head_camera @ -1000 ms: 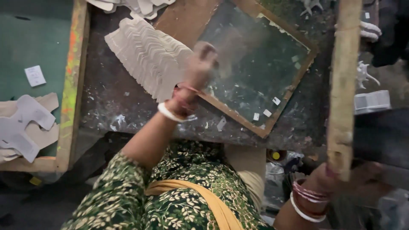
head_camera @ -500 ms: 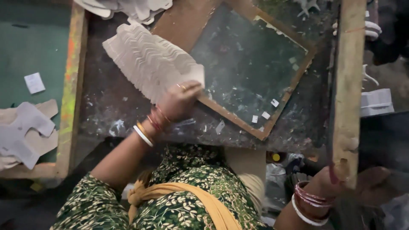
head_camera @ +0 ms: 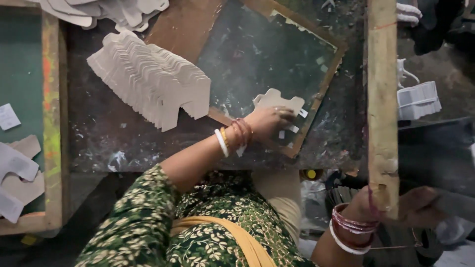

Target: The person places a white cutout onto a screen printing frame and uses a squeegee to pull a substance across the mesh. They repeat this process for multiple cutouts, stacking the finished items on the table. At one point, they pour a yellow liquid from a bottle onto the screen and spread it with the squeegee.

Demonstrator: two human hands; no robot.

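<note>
Left hand (head_camera: 269, 121) has moved off the fanned stack of cutouts (head_camera: 153, 84) and now sits on the framed dark panel (head_camera: 267, 54), carrying 1 cardboard cutout (head_camera: 277, 100) with it. Cutout: flat, pale beige, notched outline, same shape as the stack pieces; lies on the panel's lower right area, near the frame edge. Left grip: fingers curled over the cutout's near edge, pinching it. Right hand (head_camera: 415, 205) is low right, beyond the wooden beam (head_camera: 383, 99); grip state cannot tell, blurred. Stack rests on the desk (head_camera: 106, 143), well apart from the cutout.
</note>
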